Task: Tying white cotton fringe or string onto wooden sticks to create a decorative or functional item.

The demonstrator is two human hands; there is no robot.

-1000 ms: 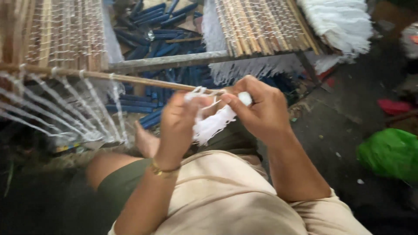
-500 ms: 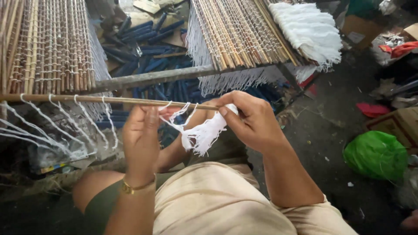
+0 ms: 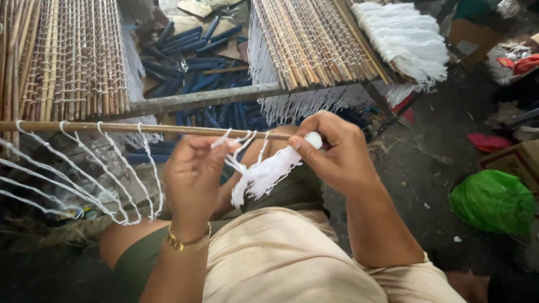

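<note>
A tuft of white string (image 3: 264, 175) hangs loose and frayed just below a thin bamboo stick (image 3: 112, 128), which lies level. Several strands (image 3: 242, 140) run up from the tuft to the stick.

Open floor at right; bamboo stick (image 3: 112, 128) and strings (image 3: 84, 179) barring left
</note>
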